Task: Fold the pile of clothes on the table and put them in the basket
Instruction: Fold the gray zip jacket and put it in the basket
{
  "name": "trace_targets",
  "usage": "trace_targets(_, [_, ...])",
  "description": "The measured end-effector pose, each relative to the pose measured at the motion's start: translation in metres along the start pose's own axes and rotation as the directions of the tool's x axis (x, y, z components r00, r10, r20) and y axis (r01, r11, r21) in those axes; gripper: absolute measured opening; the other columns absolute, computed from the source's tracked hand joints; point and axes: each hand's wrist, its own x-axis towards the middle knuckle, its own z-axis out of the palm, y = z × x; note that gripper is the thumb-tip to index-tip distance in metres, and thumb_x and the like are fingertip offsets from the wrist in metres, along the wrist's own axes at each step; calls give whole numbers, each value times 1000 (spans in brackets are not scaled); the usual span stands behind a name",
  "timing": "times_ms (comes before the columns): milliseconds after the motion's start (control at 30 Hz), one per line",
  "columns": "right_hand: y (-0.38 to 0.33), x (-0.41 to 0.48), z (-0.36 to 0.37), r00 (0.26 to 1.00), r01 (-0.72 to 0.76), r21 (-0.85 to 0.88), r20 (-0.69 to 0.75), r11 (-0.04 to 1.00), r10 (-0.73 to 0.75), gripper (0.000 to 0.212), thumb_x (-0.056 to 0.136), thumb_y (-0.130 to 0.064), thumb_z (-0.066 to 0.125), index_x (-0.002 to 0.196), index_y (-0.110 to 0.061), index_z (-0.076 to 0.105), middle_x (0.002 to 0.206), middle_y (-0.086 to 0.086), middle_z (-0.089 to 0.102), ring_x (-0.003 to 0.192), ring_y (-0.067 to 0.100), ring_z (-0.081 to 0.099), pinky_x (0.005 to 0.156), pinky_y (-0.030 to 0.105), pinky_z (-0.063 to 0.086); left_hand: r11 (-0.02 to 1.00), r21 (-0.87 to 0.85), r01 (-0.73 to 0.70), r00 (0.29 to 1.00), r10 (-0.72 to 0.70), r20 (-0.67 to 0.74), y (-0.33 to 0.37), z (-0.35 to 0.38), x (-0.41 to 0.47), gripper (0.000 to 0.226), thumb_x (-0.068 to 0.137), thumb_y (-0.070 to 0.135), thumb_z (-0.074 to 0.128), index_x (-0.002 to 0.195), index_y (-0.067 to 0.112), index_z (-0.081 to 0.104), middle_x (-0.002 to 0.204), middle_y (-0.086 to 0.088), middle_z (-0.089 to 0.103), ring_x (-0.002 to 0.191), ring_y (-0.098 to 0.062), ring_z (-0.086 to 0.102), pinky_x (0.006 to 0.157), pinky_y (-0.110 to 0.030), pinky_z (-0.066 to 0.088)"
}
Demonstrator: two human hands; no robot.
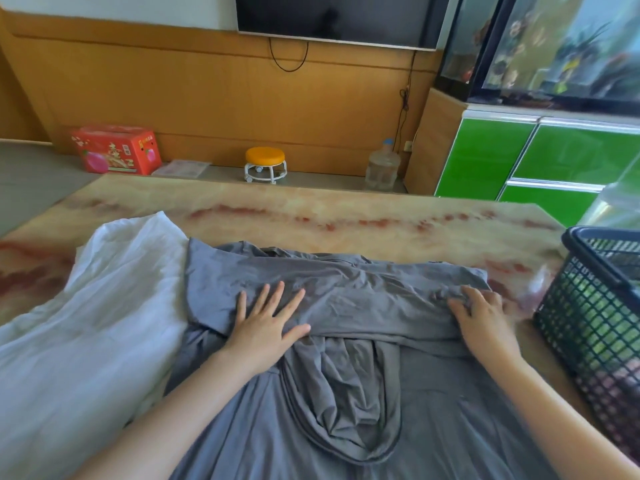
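A grey garment lies spread across the marble-patterned table, its far part folded over toward me in a band. My left hand presses flat on the left of that fold, fingers spread. My right hand rests on the fold's right end with fingers curled into bunched cloth. A white garment lies crumpled to the left, partly under the grey one. A dark mesh basket stands at the table's right edge.
Beyond the table's far edge are a red box, an orange stool and a water jug on the floor. Green cabinets with an aquarium stand at the right.
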Motion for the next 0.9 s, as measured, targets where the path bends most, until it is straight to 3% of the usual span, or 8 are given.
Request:
trace_targets(133, [10, 20, -3, 998, 16, -130, 55, 991, -8, 22, 87, -39, 62, 100, -21, 63, 112, 7, 48, 108, 32, 34, 93, 45, 37, 1000, -17, -4, 1000, 4, -6, 1, -3, 1, 69, 83, 71, 5, 144, 45, -13, 157, 4, -18, 143, -16, -20, 113, -52, -13])
trace_targets(233, [8, 24, -4, 997, -13, -59, 76, 998, 17, 15, 84, -35, 67, 83, -21, 62, 104, 3, 44, 107, 33, 36, 93, 44, 37, 998, -9, -65, 996, 64, -58, 9, -7, 0, 82, 68, 74, -6, 145, 46, -9, 156, 7, -18, 142, -13, -21, 113, -52, -13])
trace_targets(333, [16, 21, 1, 998, -27, -21, 53, 999, 28, 10, 87, -26, 64, 89, -17, 61, 112, 8, 42, 110, 34, 38, 92, 43, 40, 994, -86, -72, 997, 69, -42, 11, 2, -2, 78, 70, 77, -6, 143, 49, -10, 154, 10, -24, 141, -9, -23, 114, -50, -13])
trace_targets(500, [16, 25, 0, 998, -56, 112, -9, 992, 57, 54, 84, -43, 64, 128, -17, 48, 116, 9, 48, 110, 33, 44, 85, 39, 43, 994, -75, -82, 980, 67, -189, 10, 21, -5, 92, 52, 82, -33, 138, 55, -15, 153, 13, -25, 141, -8, -23, 115, -46, -12])
trace_targets(633, [9, 36, -2, 995, -98, 83, 33, 992, 95, 24, 84, -33, 68, 97, -13, 65, 120, 13, 45, 110, 33, 42, 87, 33, 37, 990, -106, -89, 974, 64, -217, 10, 21, -6, 88, 56, 83, -29, 138, 57, -10, 155, 13, -19, 142, -7, -20, 116, -45, -11])
trace_targets(767, [6, 41, -18, 988, -97, 166, -104, 981, 115, 16, 84, -15, 68, 90, -5, 57, 113, 17, 51, 101, 33, 50, 78, 34, 38, 990, -112, -88, 974, 62, -217, 8, 22, -4, 85, 60, 83, -25, 139, 57, -7, 155, 15, -17, 142, -5, -19, 116, -44, -11])
trace_targets(833, [11, 41, -18, 984, -133, 111, -105, 985, 144, 13, 84, -9, 65, 88, -10, 53, 104, 17, 59, 103, 33, 50, 75, 34, 37, 990, -113, -87, 973, 60, -222, 8, 22, -3, 86, 60, 83, -25, 140, 57, -6, 155, 15, -17, 142, -5, -19, 116, -43, -11])
trace_targets(900, [15, 35, -15, 986, -155, 55, -59, 986, 158, 8, 88, -10, 61, 93, -11, 55, 112, 16, 56, 105, 32, 48, 75, 35, 38, 990, -113, -86, 973, 59, -224, 8, 22, -4, 87, 59, 83, -26, 140, 57, -6, 155, 15, -16, 142, -5, -18, 117, -44, -10])
